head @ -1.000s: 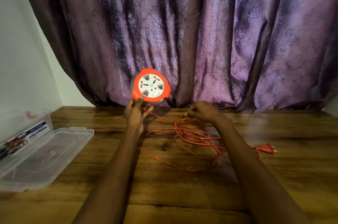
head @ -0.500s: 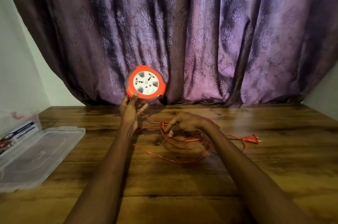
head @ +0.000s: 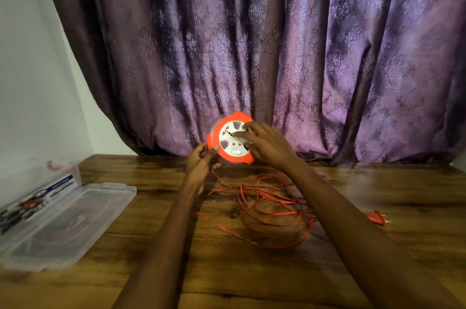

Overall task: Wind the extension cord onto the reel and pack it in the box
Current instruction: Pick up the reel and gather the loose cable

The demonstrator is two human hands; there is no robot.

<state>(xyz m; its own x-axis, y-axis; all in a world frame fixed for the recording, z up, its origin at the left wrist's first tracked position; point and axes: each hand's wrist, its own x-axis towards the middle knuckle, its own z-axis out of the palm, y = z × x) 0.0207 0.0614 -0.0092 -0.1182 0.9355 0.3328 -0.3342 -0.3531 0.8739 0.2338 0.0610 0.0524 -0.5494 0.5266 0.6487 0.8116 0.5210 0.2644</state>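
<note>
Head view: the reel (head: pixel 228 141), orange-rimmed with a white socket face, is held up above the wooden surface (head: pixel 252 271), in front of the purple curtain (head: pixel 277 44). Left hand (head: pixel 201 162) grips its lower left edge, thumb on the rim. Right hand (head: pixel 264 143) lays spread fingers on the socket face. Orange cord (head: pixel 274 210) sprawls in loose loops below, plug (head: pixel 375 218) far right. Clear box (head: pixel 50 223) lies open at left.
</note>
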